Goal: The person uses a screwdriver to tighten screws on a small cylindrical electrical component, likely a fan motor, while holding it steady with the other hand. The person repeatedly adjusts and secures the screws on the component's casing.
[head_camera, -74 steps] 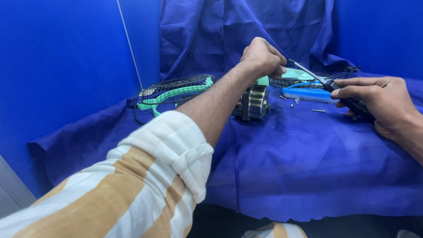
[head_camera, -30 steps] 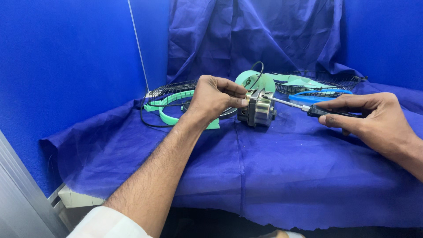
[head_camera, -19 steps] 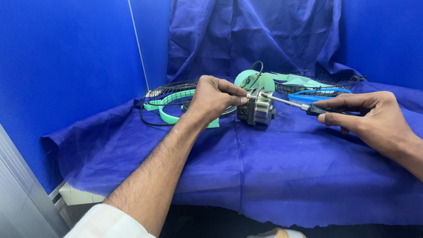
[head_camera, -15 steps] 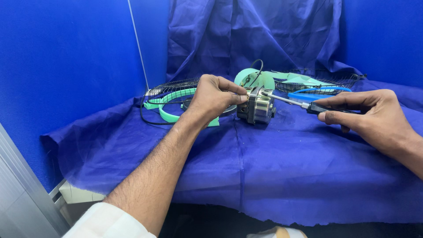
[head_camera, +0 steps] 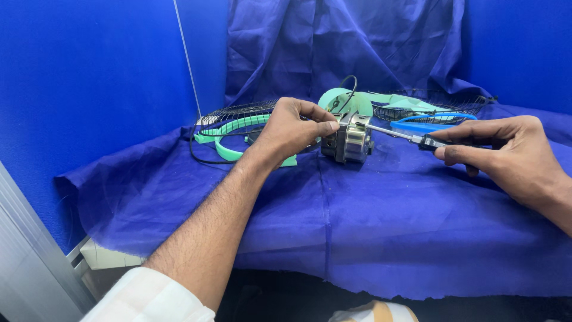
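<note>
Blue walls (cloth-draped corner)

Left arm: I have it stretched forward from the lower left, bare forearm running up toward the middle, a white sleeve bunched at the elbow end.
Left wrist: nearly straight, bent slightly down.
Left hand: back of the hand faces me, knuckles up; the fingers curl forward and down, and the thumb lies along the right side pointing right, closed in a grip.
Right arm: I bring it in from the right edge, only the wrist and a short stretch of forearm showing.
Right hand: palm down, pointing left; the index finger lies extended along the top, the thumb pinches beneath it, the other fingers tucked under.
Spacing: my hands sit apart, level with each other.
</note>
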